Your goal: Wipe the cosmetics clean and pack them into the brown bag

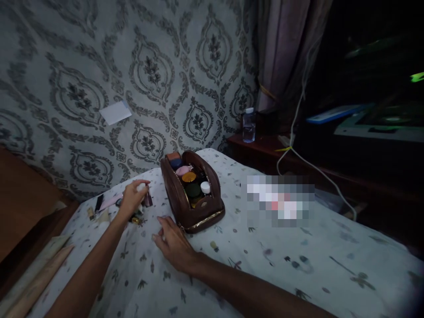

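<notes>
A brown leather toiletry bag [217, 207] stands unzipped on the bed, with several jars and bottles inside. Among them are a white-capped container [205, 187], a yellow-orange lid [189, 177] and a pink item [183, 170]. To the left of the bag, my left hand [133, 198] hovers over a loose group of small cosmetics, its fingers stretched out and apart. A dark, narrow item [148, 199] lies by its fingertips, and a pink tube [111, 202] is behind the wrist. My right hand [174, 243] rests open and empty near the bag's front left corner.
A patterned white sheet [265, 274] covers the bed, which meets a papered wall. At right, a water bottle [249, 126] stands on a dark red ledge [238, 140], and a white cable [326, 176] hangs down. A pixelated patch hides part of the bed.
</notes>
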### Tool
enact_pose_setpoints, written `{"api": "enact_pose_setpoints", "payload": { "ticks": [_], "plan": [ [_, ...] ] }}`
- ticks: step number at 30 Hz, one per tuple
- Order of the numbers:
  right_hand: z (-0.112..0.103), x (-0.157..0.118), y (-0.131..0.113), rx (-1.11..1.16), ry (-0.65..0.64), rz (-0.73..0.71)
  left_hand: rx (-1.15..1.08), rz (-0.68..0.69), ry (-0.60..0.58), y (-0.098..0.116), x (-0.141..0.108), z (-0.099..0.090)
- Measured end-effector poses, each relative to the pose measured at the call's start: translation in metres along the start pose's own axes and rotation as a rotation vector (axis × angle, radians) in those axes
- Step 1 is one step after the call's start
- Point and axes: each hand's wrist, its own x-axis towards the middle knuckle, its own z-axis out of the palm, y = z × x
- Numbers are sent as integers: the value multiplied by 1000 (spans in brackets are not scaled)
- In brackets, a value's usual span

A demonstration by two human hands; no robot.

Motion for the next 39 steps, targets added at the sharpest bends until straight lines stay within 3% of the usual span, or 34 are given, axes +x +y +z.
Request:
{"api": "enact_pose_setpoints", "payload": {
  "ticks": [4,7,12,18,23,34,39],
  "plan": [
    [2,3,0,151,-5,19,-273,221,101,5,-75,2],
    [4,2,-1,309,-118,37,-291,256,137,9,-122,4],
    [5,-1,-3,238,-197,-35,-259,309,72,7,-162,-6],
    [4,-5,-2,-41,-232,-207,-166,296,72,-8,-180,-14],
    [4,-7,-2,-107,-273,-294,-120,286,58,-8,-181,-19],
    [2,-8,-9,-25,-317,-324,-581,13,-9,-5,-177,-20],
    [4,-8,-8,46,-313,-223,-732,-24,24,-7,-179,-12]
  ]
}}
